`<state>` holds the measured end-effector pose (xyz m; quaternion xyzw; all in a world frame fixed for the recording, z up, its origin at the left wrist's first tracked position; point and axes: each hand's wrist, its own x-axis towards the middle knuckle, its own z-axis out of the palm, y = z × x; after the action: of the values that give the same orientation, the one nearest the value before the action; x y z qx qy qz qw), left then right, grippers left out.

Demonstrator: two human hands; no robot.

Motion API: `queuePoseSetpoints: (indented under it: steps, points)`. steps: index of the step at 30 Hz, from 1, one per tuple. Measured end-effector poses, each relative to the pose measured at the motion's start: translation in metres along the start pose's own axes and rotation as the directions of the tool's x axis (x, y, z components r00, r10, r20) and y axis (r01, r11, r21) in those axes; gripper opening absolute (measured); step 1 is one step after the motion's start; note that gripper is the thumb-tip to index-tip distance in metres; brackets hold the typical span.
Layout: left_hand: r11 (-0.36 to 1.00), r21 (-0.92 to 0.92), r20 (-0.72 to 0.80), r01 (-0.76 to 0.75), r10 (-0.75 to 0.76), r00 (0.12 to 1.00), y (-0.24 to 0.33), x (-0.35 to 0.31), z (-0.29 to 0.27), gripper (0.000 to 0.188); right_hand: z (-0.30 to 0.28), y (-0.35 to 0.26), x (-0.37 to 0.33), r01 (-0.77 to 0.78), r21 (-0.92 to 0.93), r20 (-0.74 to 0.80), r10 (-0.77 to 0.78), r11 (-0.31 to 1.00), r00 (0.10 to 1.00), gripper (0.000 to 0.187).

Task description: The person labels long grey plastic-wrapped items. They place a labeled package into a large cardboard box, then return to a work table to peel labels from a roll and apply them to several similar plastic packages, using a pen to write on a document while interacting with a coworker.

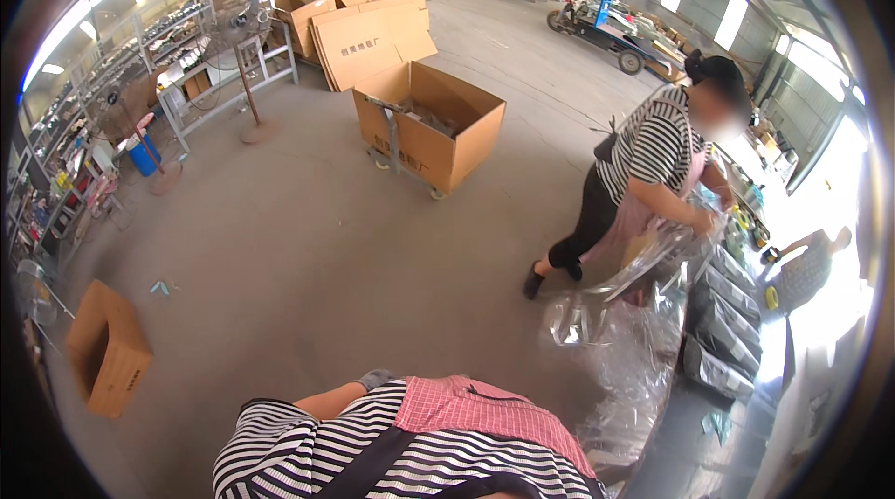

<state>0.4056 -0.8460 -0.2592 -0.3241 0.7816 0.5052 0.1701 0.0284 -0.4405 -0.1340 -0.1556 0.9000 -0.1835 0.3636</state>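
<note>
Plastic sheeting (620,350) lies well to your right, apart from your gloved left hand (375,378), seemingly curled at your side; your right hand is out of view.

We cannot see our right hand; our striped shirt (392,462) is cut off by the lower edge. The co-worker's hands (704,219) vanish behind clear plastic sheeting (634,331).

Two open cardboard boxes (429,121) (107,350), two standing fans (244,19) (121,112) (both idle).
</note>
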Motion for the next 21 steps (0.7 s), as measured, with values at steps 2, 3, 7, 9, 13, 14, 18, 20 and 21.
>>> queuePoseSetpoints:
  steps: [2, 3, 7, 9, 13, 14, 18, 20, 21]
  points:
    - [0.995, -0.019, -0.115, 0.096, -0.098, 0.989, -0.002, 0.011, -0.016, 0.040, -0.020, 0.016, 0.045, -0.098, -0.039, 0.028, 0.099, 0.994, 0.995, 0.021]
    - [0.984, -0.067, -0.135, 0.164, -0.172, 0.976, 0.038, 0.005, -0.032, 0.038, -0.044, 0.043, 0.055, -0.192, -0.072, -0.002, 0.193, 0.979, 0.981, 0.021]
    - [0.780, 0.537, -0.242, 0.320, -0.221, 0.945, -0.040, -0.037, -0.096, 0.032, -0.068, 0.009, 0.189, 0.143, -0.467, 0.165, -0.073, 0.873, 0.984, 0.020]
    - [0.889, 0.010, -0.418, 0.458, -0.412, 0.810, -0.007, -0.036, -0.090, 0.028, -0.097, -0.040, 0.260, 0.433, -0.878, 0.303, -0.463, 0.205, 0.833, 0.020]
    - [0.766, -0.509, -0.411, 0.392, -0.617, 0.672, 0.035, -0.021, -0.087, 0.027, -0.126, -0.233, 0.412, 0.453, 0.027, -0.094, -0.449, 0.891, 0.889, 0.033]
    - [0.696, -0.548, -0.385, 0.464, -0.702, 0.599, 0.029, -0.052, -0.084, 0.027, -0.089, -0.330, 0.393, 0.598, 0.050, -0.103, -0.592, 0.800, 0.800, 0.030]
    - [0.644, -0.564, -0.247, 0.517, -0.729, 0.639, 0.006, 0.007, -0.118, 0.028, -0.061, -0.480, 0.409, 0.570, 0.277, 0.113, -0.615, 0.774, 0.780, 0.022]
    - [0.622, -0.573, -0.247, 0.534, -0.753, 0.610, -0.018, 0.017, -0.150, 0.028, -0.015, -0.532, 0.407, 0.510, 0.276, 0.267, -0.575, 0.815, 0.774, 0.023]
    - [0.630, -0.563, -0.255, 0.535, -0.749, 0.612, -0.032, 0.029, -0.173, 0.028, 0.002, -0.534, 0.415, 0.546, 0.171, 0.331, -0.569, 0.820, 0.753, 0.022]
